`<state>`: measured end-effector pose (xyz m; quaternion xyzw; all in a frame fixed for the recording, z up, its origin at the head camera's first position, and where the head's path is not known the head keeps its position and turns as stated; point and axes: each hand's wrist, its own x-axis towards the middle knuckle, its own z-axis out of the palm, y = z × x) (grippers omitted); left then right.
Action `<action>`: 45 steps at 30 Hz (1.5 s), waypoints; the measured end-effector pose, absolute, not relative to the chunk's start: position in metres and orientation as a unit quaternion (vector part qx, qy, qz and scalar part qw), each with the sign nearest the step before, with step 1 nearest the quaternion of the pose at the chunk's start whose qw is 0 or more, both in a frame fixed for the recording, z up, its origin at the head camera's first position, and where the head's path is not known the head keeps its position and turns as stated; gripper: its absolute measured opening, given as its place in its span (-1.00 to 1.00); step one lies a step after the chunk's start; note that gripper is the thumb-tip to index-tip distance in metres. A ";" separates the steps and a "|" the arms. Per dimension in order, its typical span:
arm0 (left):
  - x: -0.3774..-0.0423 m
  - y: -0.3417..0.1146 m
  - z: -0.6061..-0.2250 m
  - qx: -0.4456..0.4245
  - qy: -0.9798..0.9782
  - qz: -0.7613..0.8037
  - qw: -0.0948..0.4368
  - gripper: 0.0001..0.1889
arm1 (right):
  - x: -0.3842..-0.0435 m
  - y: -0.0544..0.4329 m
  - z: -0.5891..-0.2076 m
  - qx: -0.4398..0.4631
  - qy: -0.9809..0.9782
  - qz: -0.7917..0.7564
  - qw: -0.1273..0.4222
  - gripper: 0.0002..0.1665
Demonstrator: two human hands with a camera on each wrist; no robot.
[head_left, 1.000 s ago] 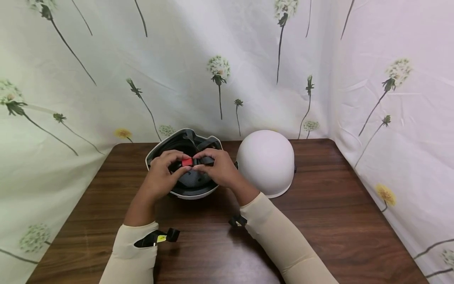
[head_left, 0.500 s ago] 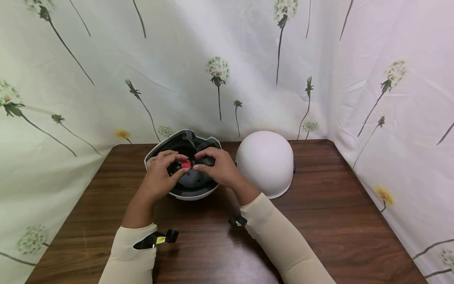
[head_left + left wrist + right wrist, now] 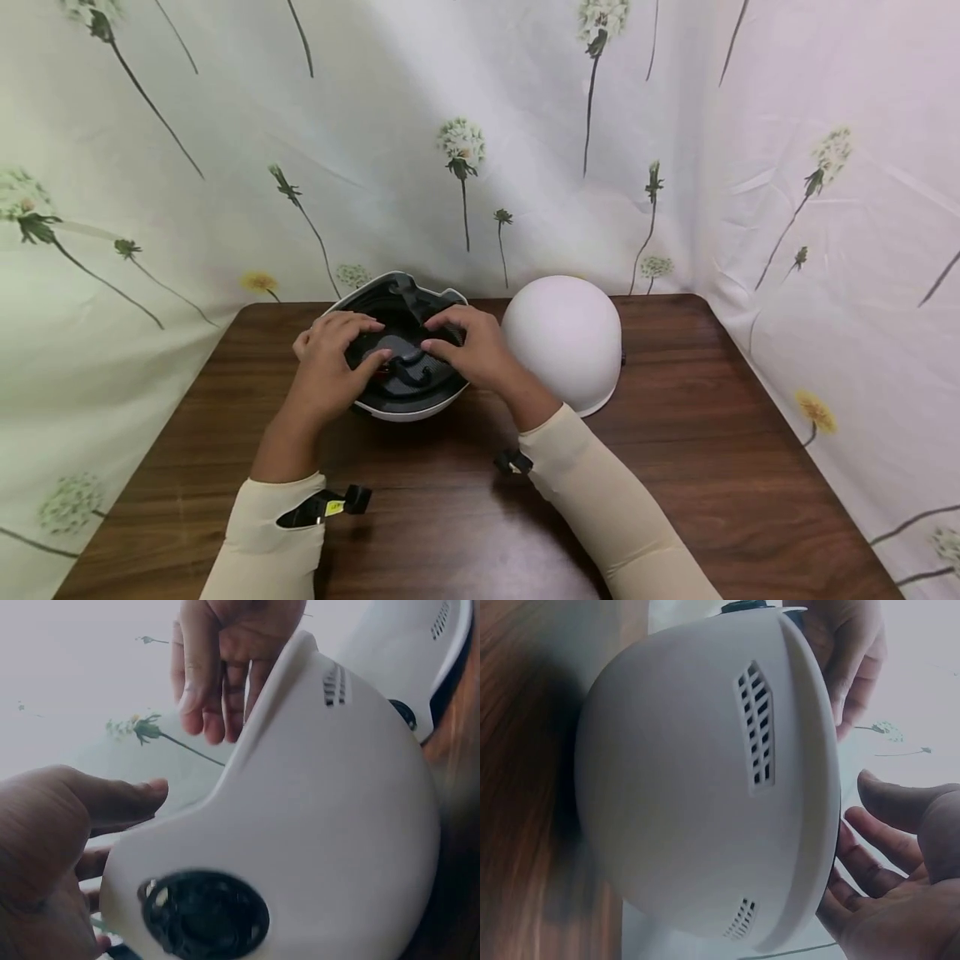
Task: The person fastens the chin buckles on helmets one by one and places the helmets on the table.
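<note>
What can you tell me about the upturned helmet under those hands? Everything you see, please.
The upturned helmet rests on the brown table, opening upward, left of another white helmet. Its smooth white shell looks like hard plastic, with slotted vents and a round black fitting on the side. Inside are a dark lining, black straps and a mostly hidden red piece. The left hand and right hand hover over the opening; whether any finger touches the helmet is unclear.
</note>
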<state>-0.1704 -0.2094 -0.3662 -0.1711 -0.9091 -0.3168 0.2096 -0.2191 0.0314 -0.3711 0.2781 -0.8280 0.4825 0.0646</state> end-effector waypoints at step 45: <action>-0.144 -0.246 -0.399 -0.125 -0.935 -0.258 0.210 -0.14 | -0.230 0.059 -0.403 0.273 -0.883 0.380 0.033 -0.13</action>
